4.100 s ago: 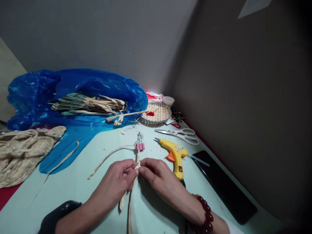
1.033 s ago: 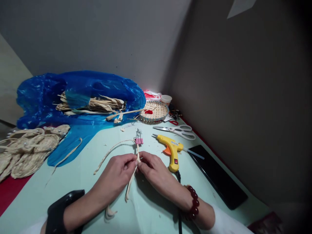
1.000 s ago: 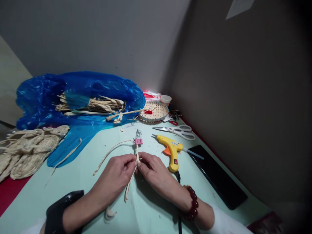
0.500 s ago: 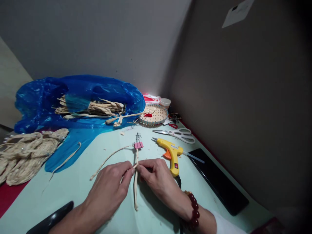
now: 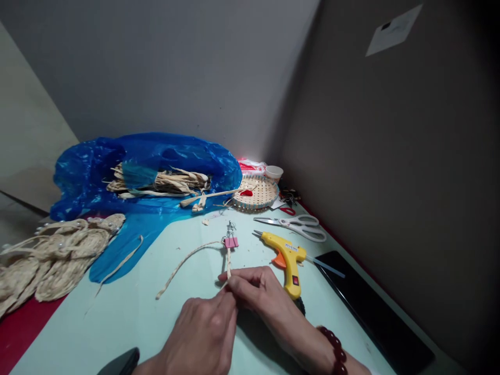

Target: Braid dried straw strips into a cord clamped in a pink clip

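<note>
A pink binder clip [image 5: 230,242] stands on the pale green table and grips the top of a narrow braid of dried plant strips [image 5: 228,260]. My right hand [image 5: 269,299] pinches the braid between thumb and forefinger just below the clip. Close against it, my left hand [image 5: 209,330] is closed on a strip at the lower part of the braid, its fingertips mostly hidden. The loose ends below are out of sight behind my hands. One thin twisted strand [image 5: 183,263] curves out leftward from the clip and lies on the table.
To the right lie a yellow glue gun [image 5: 289,260], white-handled scissors [image 5: 299,225] and a black tablet-like slab [image 5: 375,312]. A blue plastic bag [image 5: 89,172] with straw bundles and a round woven tray [image 5: 260,195] are at the back. Woven straw slippers [image 5: 74,250] lie left.
My left hand has moved down and right, turning over closer to my right hand. The hanging strip ends are now hidden. The whole view has shifted slightly.
</note>
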A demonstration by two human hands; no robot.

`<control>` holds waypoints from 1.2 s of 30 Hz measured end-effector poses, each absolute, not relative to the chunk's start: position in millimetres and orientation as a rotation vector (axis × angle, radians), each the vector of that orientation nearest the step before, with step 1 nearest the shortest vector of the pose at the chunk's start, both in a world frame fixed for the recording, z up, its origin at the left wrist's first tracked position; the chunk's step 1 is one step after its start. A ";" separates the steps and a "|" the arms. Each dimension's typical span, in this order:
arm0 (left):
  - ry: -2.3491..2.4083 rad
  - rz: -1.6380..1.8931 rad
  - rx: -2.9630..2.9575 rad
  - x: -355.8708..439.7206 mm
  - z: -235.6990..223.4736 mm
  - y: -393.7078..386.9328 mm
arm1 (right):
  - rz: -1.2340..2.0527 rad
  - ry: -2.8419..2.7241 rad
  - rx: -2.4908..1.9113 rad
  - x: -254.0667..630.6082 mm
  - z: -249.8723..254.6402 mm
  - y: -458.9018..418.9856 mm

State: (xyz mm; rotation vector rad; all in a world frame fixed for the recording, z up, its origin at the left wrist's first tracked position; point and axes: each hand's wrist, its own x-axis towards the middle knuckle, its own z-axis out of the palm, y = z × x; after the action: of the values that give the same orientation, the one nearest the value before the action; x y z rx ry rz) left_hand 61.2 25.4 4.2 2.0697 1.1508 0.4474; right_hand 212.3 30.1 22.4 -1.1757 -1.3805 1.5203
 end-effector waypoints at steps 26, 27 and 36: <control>0.895 0.398 1.164 52.0 18.4 68.1 | 1.207 -1.673 -1.399 214.0 21.8 20.1; 0.931 0.398 1.170 52.1 18.5 67.7 | 1.155 -1.691 -1.437 214.1 22.6 18.3; 1.129 0.380 1.504 49.9 18.9 69.5 | 0.733 -2.040 -1.689 215.9 33.4 12.5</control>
State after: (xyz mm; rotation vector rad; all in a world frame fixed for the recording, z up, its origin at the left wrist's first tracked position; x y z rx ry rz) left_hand 49.9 69.5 18.9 1.5037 1.1293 0.3801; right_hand 215.9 12.5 33.4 -1.6894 -2.0401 0.7329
